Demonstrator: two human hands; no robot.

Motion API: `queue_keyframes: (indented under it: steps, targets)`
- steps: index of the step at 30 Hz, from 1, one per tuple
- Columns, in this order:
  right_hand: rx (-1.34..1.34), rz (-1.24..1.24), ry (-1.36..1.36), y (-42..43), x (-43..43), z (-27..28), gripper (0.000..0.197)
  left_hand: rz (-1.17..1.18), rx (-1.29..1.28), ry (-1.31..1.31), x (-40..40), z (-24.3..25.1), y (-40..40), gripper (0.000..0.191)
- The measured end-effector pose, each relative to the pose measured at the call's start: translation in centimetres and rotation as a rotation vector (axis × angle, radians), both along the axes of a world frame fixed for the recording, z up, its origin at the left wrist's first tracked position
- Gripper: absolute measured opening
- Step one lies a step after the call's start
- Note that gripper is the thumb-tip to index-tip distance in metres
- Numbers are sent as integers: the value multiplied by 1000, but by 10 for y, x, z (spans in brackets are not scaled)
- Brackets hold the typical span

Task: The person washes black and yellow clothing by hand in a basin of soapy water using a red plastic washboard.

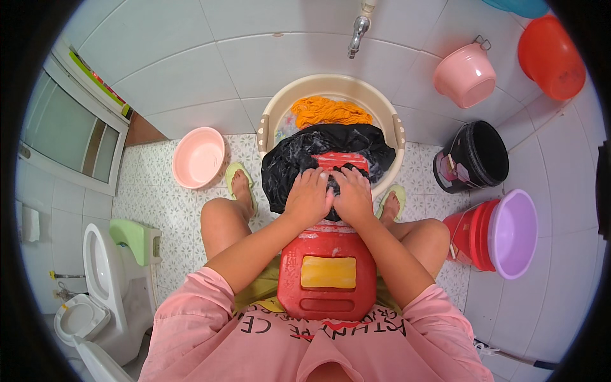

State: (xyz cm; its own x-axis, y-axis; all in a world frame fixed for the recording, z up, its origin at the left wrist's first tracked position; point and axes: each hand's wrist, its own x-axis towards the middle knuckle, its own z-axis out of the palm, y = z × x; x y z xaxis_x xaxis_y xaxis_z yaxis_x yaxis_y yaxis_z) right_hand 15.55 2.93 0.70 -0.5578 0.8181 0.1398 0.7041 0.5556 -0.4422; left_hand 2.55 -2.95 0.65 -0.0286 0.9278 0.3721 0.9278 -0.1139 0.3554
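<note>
A red plastic washboard (pixel 329 238) leans from my lap into a large beige basin (pixel 329 81). A wet black garment (pixel 329 136) with soap suds drapes over the basin's near part and onto the board. My left hand (pixel 309 196) grips a bunched part of it against the ridges. Close beside, my right hand (pixel 352 195) grips the same cloth, thumbs nearly meeting. My fingers hide part of the bunched fabric. A yellow bar of soap (pixel 328 272) lies on the board's flat upper end, below my wrists. Behind the black garment, orange cloth (pixel 331 112) lies in the basin.
A pink basin (pixel 198 157) stands on the tiled floor at left, beyond a toilet (pixel 102 267). To the right are a black bucket (pixel 470 157) and a red bucket (pixel 470 236) with a purple basin (pixel 513 234). A metal tap (pixel 359 36) projects above the beige basin.
</note>
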Motion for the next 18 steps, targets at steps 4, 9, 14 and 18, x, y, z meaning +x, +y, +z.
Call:
queue_keyframes:
  steps: [4,9,14,18]
  targets:
    - [-1,2,9,0,0,0,45,-6,-8,-2,-2,-3,1,39]
    - [4,2,18,1,0,-2,45,-9,6,7,-1,-3,1,38]
    - [-27,-5,11,1,0,0,46,-10,-44,-12,-1,-2,2,38]
    - [-36,0,-21,2,-4,1,46,-68,-226,-148,-17,-2,7,44]
